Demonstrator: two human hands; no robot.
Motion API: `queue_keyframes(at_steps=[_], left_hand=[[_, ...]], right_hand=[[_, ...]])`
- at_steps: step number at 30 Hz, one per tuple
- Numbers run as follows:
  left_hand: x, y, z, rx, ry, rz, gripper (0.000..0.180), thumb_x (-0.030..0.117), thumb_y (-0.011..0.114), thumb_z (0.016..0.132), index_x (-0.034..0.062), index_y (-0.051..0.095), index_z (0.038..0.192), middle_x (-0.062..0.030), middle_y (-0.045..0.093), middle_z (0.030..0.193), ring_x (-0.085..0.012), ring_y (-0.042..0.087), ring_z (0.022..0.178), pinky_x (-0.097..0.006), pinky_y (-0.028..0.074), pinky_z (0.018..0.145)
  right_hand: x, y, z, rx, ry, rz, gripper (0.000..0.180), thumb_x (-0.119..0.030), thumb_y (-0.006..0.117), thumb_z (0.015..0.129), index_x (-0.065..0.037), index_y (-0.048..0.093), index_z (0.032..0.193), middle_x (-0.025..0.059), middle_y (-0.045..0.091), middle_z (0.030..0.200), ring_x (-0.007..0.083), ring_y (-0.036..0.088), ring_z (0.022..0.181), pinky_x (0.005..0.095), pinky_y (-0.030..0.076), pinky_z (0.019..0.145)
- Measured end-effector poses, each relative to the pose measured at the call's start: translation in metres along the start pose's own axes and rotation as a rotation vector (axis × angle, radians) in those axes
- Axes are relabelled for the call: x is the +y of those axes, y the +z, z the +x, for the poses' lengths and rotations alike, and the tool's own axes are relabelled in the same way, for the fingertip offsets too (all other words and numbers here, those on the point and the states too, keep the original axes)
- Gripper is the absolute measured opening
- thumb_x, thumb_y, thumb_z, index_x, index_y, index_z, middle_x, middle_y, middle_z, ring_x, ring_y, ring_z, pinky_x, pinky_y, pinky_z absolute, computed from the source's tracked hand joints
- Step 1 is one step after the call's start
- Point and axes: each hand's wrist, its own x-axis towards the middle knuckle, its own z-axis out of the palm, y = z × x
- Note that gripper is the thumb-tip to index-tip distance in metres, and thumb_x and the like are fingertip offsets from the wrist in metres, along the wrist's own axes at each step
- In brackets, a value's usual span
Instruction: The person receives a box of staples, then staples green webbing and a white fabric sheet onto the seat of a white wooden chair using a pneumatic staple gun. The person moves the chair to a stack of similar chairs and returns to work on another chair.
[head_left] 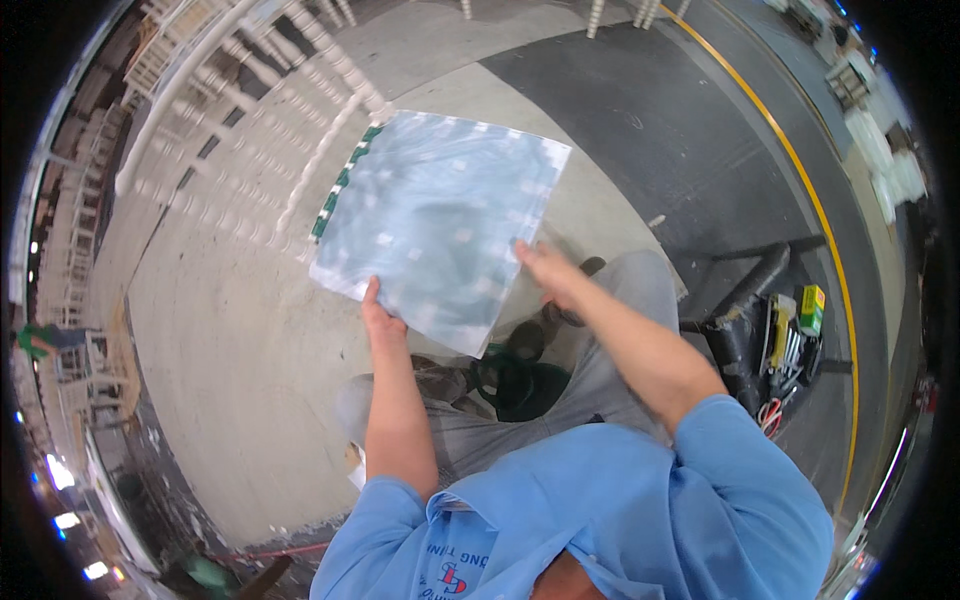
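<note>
At centre, a squarish pale-blue panel (440, 215) — no clear long axis — lies forward of the left hand (383, 322), grasping its near edge, and left of the right hand (550, 272), holding its right edge; neither is nearer. Its green-trimmed side faces a white spindled frame (335, 52).

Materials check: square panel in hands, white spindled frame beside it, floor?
Square panel: surface looks like semi-gloss plastic film, going by the bluish, cloudy face with wrinkles and pale patches; the core can't be told.
White spindled frame: perhaps painted wood, given the turned, beaded profiles; moulded plastic is possible.
Floor: probably smooth, bare concrete, going by its scuffed pale grey surface.
</note>
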Motion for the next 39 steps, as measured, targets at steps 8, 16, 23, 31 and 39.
queue_keyframes(at_steps=[8,16,23,31,39], left_hand=[[-0.021,-0.01,-0.035,-0.007,0.109,-0.136,0.048,0.035,0.06,0.108,0.0042,0.056,0.144,-0.013,0.063,0.143,-0.0347,0.061,0.13,-0.056,0.051,0.11],[-0.074,-0.004,-0.071,0.038,0.025,-0.278,0.053,0.046,0.057,0.109,0.0133,0.052,0.15,-0.0131,0.057,0.149,-0.0369,0.054,0.138,-0.061,0.044,0.116],[-0.067,-0.032,-0.105,0.095,-0.262,0.099,0.072,0.046,0.069,0.104,0.006,0.041,0.156,-0.0215,0.053,0.15,-0.0458,0.055,0.136,-0.059,0.042,0.115],[-0.07,-0.047,-0.1,0.144,-0.222,0.213,0.045,0.033,0.07,0.104,0.005,0.057,0.136,-0.0174,0.064,0.128,-0.0394,0.066,0.116,-0.055,0.053,0.1],[-0.043,-0.065,-0.095,0.347,0.007,0.023,0.027,0.02,0.067,0.105,0.0042,0.059,0.125,-0.0126,0.069,0.109,-0.0281,0.067,0.083,-0.048,0.058,0.079]], right_hand=[[-0.017,0.04,0.066,-0.109,-0.205,-0.05,0.081,-0.054,0.053,0.107,0.01,0.028,0.15,0.0285,0.066,0.121,0.0335,0.073,0.093,0.0432,0.061,0.063],[-0.071,0.016,0.091,-0.279,-0.247,-0.014,0.064,-0.05,0.053,0.108,-0.004,0.048,0.153,0.0129,0.07,0.127,0.0258,0.066,0.116,0.0467,0.056,0.09],[-0.006,-0.011,0.028,-0.174,-0.179,-0.159,0.035,-0.035,0.075,0.097,-0.003,0.072,0.112,0.0082,0.072,0.106,0.0212,0.064,0.095,0.039,0.053,0.082],[0.021,-0.008,0.009,-0.09,-0.262,-0.28,0.025,-0.017,0.085,0.086,0.001,0.07,0.094,0.0102,0.071,0.082,0.0188,0.065,0.072,0.0372,0.053,0.066],[0.019,-0.015,0.002,-0.164,-0.056,-0.015,0.015,-0.012,0.079,0.093,0.001,0.071,0.097,0.0065,0.069,0.085,0.015,0.065,0.07,0.0317,0.053,0.058]])
